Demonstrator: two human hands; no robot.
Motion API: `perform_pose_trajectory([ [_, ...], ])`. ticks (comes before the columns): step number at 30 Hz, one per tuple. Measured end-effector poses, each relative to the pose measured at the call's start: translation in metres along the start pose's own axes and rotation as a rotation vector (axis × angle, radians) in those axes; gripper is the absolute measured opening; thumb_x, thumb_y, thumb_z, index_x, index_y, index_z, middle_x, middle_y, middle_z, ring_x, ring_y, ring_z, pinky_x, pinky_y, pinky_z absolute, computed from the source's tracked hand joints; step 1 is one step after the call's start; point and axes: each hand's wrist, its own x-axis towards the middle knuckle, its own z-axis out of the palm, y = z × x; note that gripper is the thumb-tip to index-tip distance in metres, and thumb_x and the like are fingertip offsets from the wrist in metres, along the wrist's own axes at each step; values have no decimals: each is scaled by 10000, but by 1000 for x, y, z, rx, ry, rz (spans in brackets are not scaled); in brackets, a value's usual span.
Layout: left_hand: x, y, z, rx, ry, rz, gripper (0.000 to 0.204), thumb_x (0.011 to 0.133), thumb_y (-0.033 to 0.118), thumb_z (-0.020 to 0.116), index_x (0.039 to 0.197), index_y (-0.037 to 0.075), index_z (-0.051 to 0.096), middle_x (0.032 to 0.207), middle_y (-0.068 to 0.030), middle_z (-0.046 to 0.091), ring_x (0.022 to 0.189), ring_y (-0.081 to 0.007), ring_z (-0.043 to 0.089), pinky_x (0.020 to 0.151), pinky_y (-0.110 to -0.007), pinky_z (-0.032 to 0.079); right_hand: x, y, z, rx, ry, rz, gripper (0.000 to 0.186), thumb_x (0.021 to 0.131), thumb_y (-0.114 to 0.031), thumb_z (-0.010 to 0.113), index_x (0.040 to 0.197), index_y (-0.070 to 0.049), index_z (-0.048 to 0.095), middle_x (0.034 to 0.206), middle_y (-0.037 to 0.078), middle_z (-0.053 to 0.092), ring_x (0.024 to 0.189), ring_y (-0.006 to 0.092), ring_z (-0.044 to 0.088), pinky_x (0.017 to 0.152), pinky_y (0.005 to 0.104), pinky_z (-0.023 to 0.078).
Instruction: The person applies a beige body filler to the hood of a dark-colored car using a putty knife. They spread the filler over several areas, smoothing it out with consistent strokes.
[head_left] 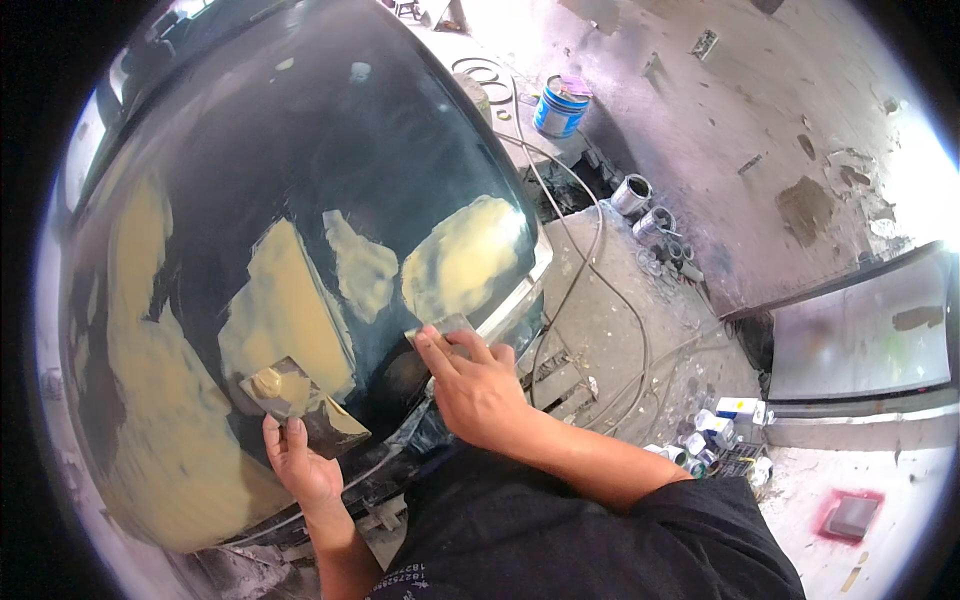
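A dark car hood (340,120) spreads out below me, with several patches of yellow-beige body filler (285,285) on it. My left hand (303,468) pinches the near edge of a thin, dark mixing plate (342,424) between thumb and fingers, over the hood's front. A soft lump of filler (266,383) sits on the plate's far corner. My right hand (482,392) is closed on a thin, flat filler spreader (456,323) at the hood's right front edge. Filler shows at the spreader's left end, just below the right-hand patch. Fingers partly hide the spreader.
A blue tin (561,106) stands beyond the hood's right side, near a long hose (600,235) looping across the floor. Open cans (631,194) line a wall. Boxes and cans (715,430) crowd the lower right, close to a grey panel (860,335) leaning upright.
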Motion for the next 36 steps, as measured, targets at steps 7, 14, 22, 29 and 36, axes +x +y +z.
perform_pose_trajectory([
  [7, 0, 2, 3, 41, -14, 11, 322, 1004, 69, 565, 1317, 1, 542, 1288, -107, 623, 1172, -211, 582, 1045, -390, 443, 52, 92, -53, 19, 93, 414, 601, 891, -197, 617, 1468, -141, 456, 1351, 194, 584, 1325, 369, 472, 1041, 607, 388],
  [14, -3, -1, -3, 32, -1, 25, 319, 999, 60, 566, 1309, -11, 545, 1289, -116, 625, 1171, -211, 583, 1059, -383, 429, 89, 108, -65, 121, -19, 378, 558, 869, -185, 578, 1420, -128, 511, 1289, 237, 590, 1289, 412, 501, 1057, 559, 410],
  [22, -2, 5, 5, 39, 7, -15, 354, 1004, 74, 563, 1343, -19, 524, 1303, -121, 615, 1195, -217, 573, 1066, -390, 423, 5, 39, -5, 14, 58, 17, 584, 862, -104, 636, 1417, -61, 461, 1244, 69, 639, 1218, 301, 528, 859, 518, 445],
  [29, -2, 5, 1, 62, 36, 5, 337, 1013, 57, 545, 1343, -8, 524, 1319, -120, 610, 1204, -220, 574, 1075, -395, 427, -11, 64, -34, 72, -31, 170, 649, 858, -114, 630, 1484, -101, 456, 1345, 163, 591, 1286, 342, 504, 984, 582, 422],
  [36, -1, 7, 9, 28, -3, 0, 327, 1014, 54, 541, 1336, -2, 528, 1308, -114, 615, 1190, -220, 579, 1070, -394, 432, 70, 136, -59, 105, 78, 301, 576, 874, -188, 626, 1431, -128, 489, 1329, 171, 598, 1281, 361, 517, 1021, 565, 420],
])
